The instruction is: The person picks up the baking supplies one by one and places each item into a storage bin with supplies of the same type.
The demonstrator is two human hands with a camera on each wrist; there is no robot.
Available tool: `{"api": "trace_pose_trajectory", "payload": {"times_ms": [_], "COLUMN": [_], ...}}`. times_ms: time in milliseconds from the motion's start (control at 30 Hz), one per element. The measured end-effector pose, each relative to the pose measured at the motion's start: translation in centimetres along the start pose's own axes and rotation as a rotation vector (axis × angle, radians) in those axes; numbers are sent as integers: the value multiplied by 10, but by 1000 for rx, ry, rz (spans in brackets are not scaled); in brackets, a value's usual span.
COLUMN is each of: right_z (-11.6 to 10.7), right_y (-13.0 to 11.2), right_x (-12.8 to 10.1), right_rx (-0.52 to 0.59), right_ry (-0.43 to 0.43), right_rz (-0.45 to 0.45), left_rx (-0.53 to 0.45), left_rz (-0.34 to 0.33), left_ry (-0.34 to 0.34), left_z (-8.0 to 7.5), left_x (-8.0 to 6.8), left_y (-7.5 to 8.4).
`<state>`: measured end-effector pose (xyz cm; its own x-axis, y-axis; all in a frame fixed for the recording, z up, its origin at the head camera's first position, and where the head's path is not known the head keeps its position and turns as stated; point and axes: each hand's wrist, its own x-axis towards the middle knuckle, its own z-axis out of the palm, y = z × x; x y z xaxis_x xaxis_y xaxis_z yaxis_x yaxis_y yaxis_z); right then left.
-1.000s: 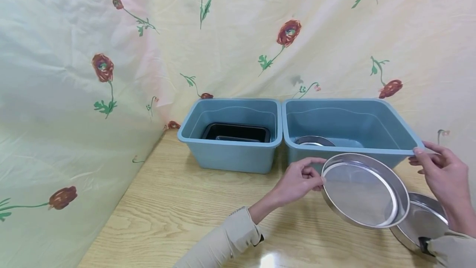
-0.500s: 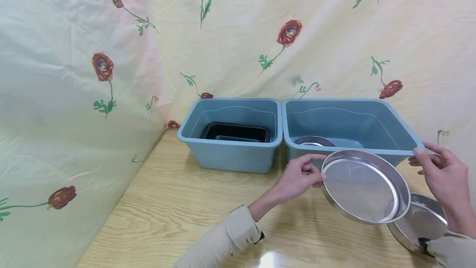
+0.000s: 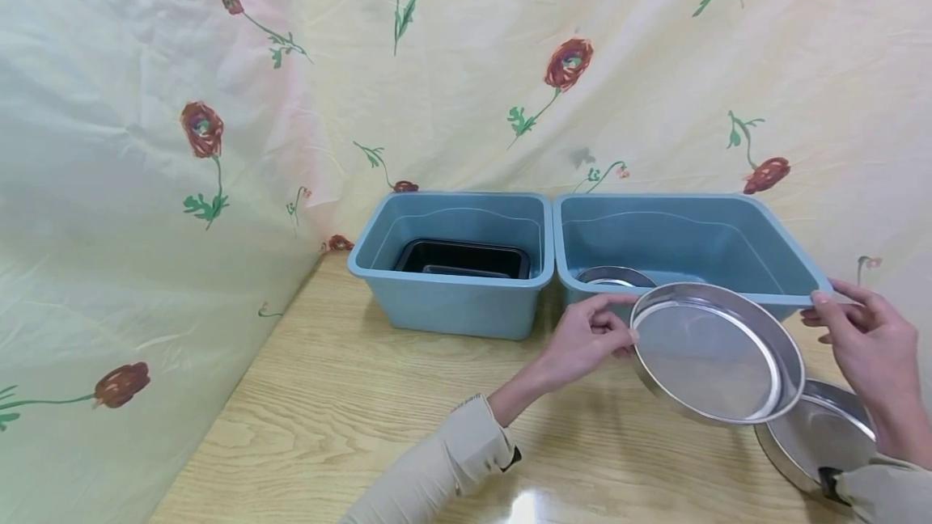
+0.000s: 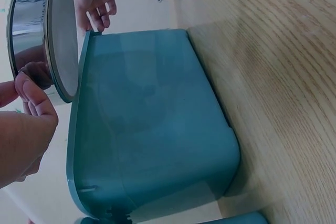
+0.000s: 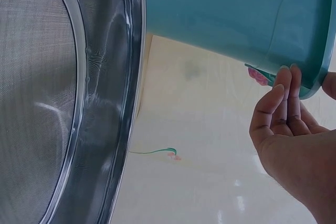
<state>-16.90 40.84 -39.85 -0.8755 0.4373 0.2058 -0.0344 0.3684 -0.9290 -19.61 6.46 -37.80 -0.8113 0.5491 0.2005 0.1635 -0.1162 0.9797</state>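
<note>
My left hand (image 3: pixel 612 331) grips the left rim of a round steel mesh sieve (image 3: pixel 709 358) and holds it tilted above the wooden table, just in front of the right blue bin (image 3: pixel 684 241). The left wrist view shows that hand (image 4: pixel 26 114) at the sieve (image 4: pixel 50 30), right beside the bin's rim. My right hand (image 3: pixel 852 322) is off the sieve. Its straight fingertips rest on the bin's front right corner, as the right wrist view shows for the hand (image 5: pixel 286 124), the bin (image 5: pixel 226 9) and the sieve (image 5: pixel 37 103).
A second steel pan (image 3: pixel 823 439) lies on the table at the lower right, partly under the sieve. Another steel pan (image 3: pixel 615 275) sits inside the right bin. The left blue bin (image 3: pixel 451 306) holds a black tray (image 3: pixel 462 259). A flowered cloth hangs behind and at the left.
The left hand has raised the sieve slightly and brought it closer to the right bin's front rim. The right hand has stayed at the bin's corner.
</note>
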Motion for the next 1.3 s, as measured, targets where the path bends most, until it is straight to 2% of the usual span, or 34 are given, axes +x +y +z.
{"api": "trace_pose_trajectory", "payload": {"times_ms": [233, 500, 733, 933, 1133, 1300], "right_z": [1, 0, 0, 0, 0, 0], "right_y": [1, 2, 1, 1, 1, 3], "right_x": [-1, 0, 1, 1, 1, 2], "right_rx": [-46, -15, 6, 4, 21, 24], "right_ry": [11, 4, 5, 5, 4, 10], "right_rz": [9, 15, 16, 14, -2, -13], "left_rx": [-18, -76, -72, -99, -63, -73], "left_rz": [-7, 8, 27, 29, 44, 56], "left_ry": [-9, -14, -21, 1, 19, 37], "left_z": [0, 1, 2, 1, -2, -5], "left_x": [1, 1, 2, 5, 8, 11], "left_y": [0, 2, 6, 6, 7, 6]}}
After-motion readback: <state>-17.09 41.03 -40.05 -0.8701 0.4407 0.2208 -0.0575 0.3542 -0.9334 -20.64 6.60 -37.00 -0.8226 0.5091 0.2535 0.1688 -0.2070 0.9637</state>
